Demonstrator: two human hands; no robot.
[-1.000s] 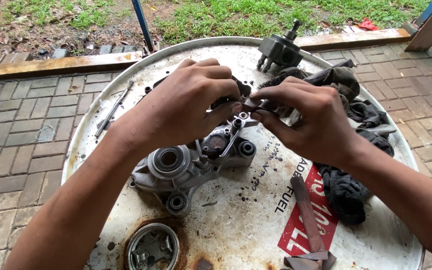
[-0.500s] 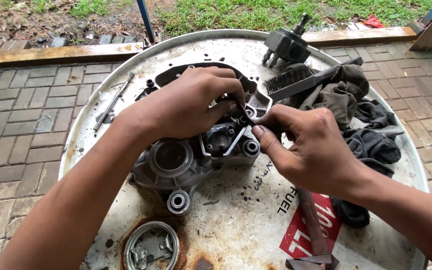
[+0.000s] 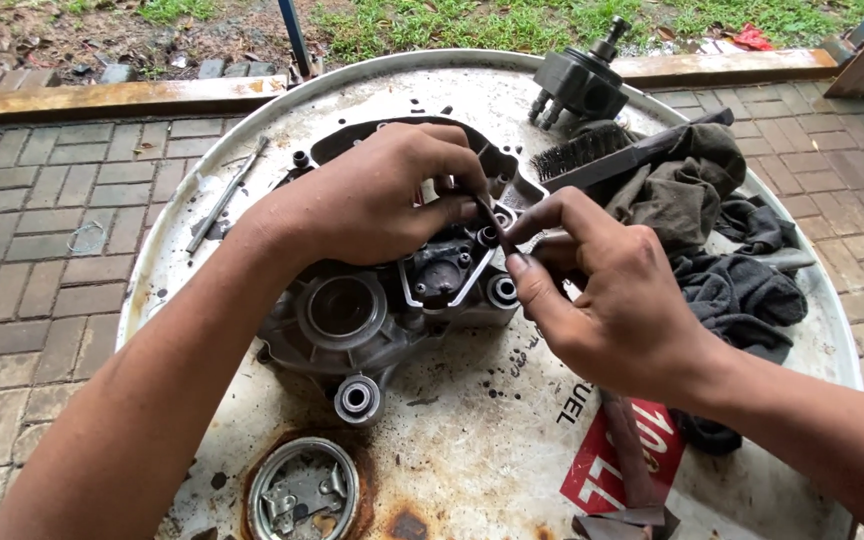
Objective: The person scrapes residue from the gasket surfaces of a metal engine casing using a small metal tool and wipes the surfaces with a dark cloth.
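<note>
A grey engine case half (image 3: 342, 320) lies on the white top of a drum (image 3: 472, 430). My left hand (image 3: 372, 200) reaches over the case from the left, and my right hand (image 3: 602, 290) comes in from the right. The fingertips of both hands meet above the case's right side. Together they pinch a small thin dark strip (image 3: 498, 226). Just below the fingers, a bright metal-edged opening (image 3: 442, 275) shows in the case.
A black wire brush (image 3: 592, 150) and dark rags (image 3: 722, 280) lie to the right. A black cylindrical part (image 3: 582, 80) stands at the back. A thin metal rod (image 3: 227, 195) lies left, and a rusty bung cap (image 3: 302, 490) is near the front. Brick paving surrounds the drum.
Both hands have stayed together over the case's right side, shifting slightly down and left. The fingertips now pinch the thin dark strip closer to the case.
</note>
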